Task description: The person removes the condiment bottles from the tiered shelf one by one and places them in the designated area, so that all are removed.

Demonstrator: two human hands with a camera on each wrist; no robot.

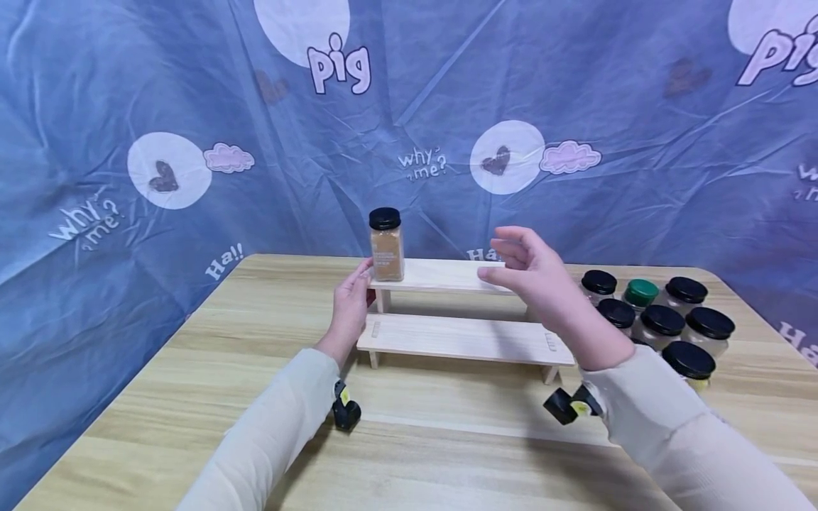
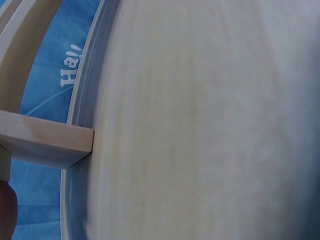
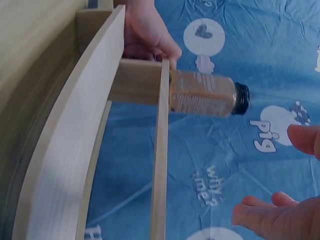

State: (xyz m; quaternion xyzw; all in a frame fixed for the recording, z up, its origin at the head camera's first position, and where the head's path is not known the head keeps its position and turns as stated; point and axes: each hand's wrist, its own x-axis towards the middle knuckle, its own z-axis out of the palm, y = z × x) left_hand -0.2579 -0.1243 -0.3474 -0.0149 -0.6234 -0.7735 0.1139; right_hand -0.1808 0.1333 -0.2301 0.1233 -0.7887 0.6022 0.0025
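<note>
A two-tier wooden shelf rack stands on the table. On the left end of its upper tier, a spice jar of brown powder with a black lid stands upright. My left hand grips the left end of the upper tier beside the jar, its fingers curled at the edge and partly hidden. The right wrist view shows that hand close below the jar. My right hand is raised over the right part of the upper tier, thumb and fingers spread apart, holding nothing.
Several jars with black lids and one with a green lid are grouped on the table, right of the rack, near my right forearm. A blue printed cloth hangs behind the wooden table.
</note>
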